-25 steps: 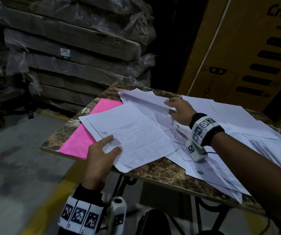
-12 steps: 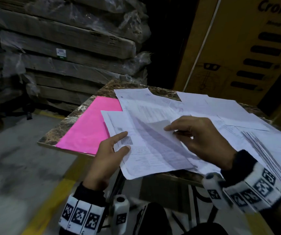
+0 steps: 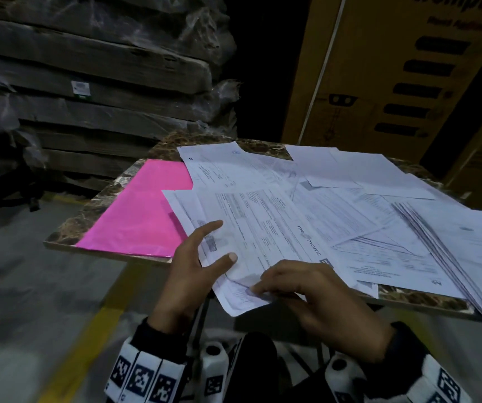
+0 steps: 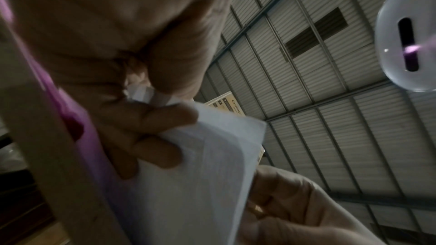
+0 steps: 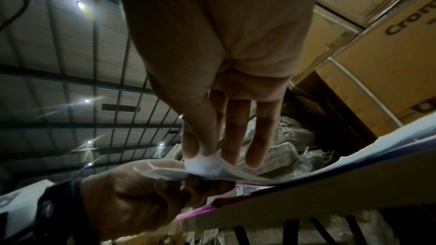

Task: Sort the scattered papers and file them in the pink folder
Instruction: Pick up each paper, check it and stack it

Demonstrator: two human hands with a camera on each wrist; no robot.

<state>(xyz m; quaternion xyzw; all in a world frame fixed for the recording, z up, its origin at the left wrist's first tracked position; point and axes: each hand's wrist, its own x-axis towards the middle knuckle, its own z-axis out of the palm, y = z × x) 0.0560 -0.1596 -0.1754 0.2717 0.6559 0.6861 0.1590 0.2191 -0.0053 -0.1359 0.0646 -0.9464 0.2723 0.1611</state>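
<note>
Right now you are holding a small stack of papers [image 3: 251, 242] at centre frame, half on the surface and half overhanging its near edge. Your left hand [image 3: 190, 274] is gripping its left edge, thumb on top and fingers curled beneath, while your right hand [image 3: 312, 298] is pinching the near corner. The pink folder [image 3: 135, 216] is lying closed at centre left, its right side under the papers. The sheets look thin and uneven, so one is likely slipping free if your pinch is catching only the top few. The loose papers [image 3: 408, 216] spreading to the right are hanging past the edge and could slide off. The surface [image 3: 68, 234] is brown marbled stone; wrapped planks [image 3: 88, 82] are filling the upper left, and cardboard boxes [image 3: 393, 68] the upper right.
</note>
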